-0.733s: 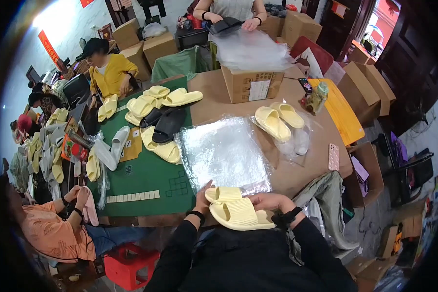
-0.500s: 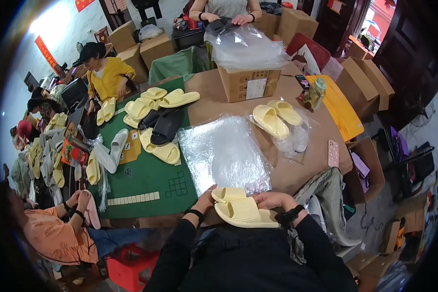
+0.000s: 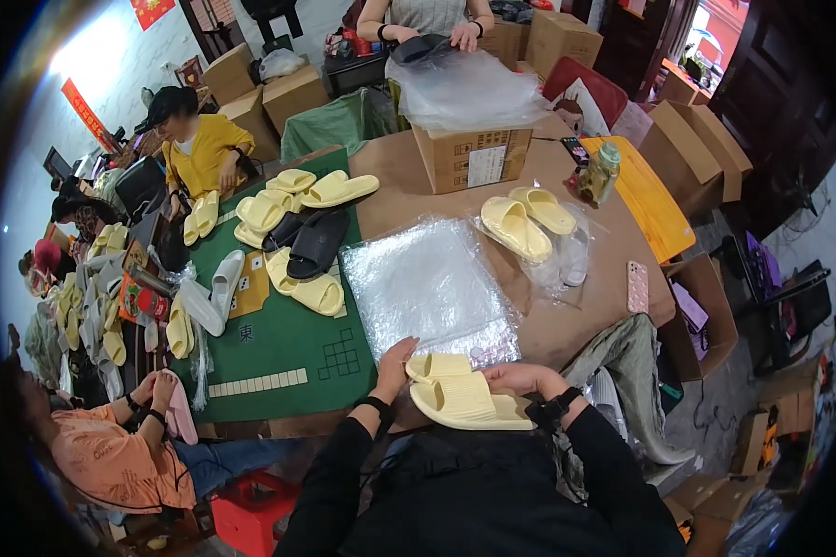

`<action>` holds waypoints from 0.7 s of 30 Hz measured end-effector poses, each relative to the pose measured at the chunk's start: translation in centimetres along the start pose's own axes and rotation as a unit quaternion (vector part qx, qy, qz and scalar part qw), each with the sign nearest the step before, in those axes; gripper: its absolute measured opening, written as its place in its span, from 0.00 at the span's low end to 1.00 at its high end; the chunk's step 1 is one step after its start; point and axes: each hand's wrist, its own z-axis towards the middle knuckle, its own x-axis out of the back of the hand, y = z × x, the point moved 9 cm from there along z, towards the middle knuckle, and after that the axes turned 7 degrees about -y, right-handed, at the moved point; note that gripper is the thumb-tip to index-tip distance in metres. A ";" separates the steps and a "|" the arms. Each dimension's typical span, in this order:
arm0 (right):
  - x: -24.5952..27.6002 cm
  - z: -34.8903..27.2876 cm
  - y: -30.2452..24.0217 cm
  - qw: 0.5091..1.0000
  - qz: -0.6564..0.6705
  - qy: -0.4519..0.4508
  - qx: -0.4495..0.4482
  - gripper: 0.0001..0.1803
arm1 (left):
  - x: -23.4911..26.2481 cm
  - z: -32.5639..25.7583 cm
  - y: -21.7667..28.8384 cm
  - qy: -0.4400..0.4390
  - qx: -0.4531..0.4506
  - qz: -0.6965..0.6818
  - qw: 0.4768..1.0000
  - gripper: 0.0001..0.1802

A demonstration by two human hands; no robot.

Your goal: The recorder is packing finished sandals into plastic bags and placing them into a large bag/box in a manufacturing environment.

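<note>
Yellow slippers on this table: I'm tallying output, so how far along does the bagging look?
Looks done: one yellow pair lies inside a clear bag mid-table. In hand: the left hand and right hand hold a stacked unbagged pair at the table edge, beside a pile of empty clear bags. Left: loose yellow and black slippers lie on the green mat.

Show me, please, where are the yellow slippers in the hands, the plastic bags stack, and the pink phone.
yellow slippers (image 3: 464, 401), head view, on the ribbed strap of the front slipper.
plastic bags stack (image 3: 427, 283), head view, on the middle of the top bag.
pink phone (image 3: 637, 286), head view, on the middle of its back.
</note>
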 end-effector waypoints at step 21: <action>-0.1 -2.1 -5.4 0.964 -0.199 0.127 0.121 0.17 | -1.7 -0.1 -1.6 -0.015 0.093 -0.095 0.991 0.15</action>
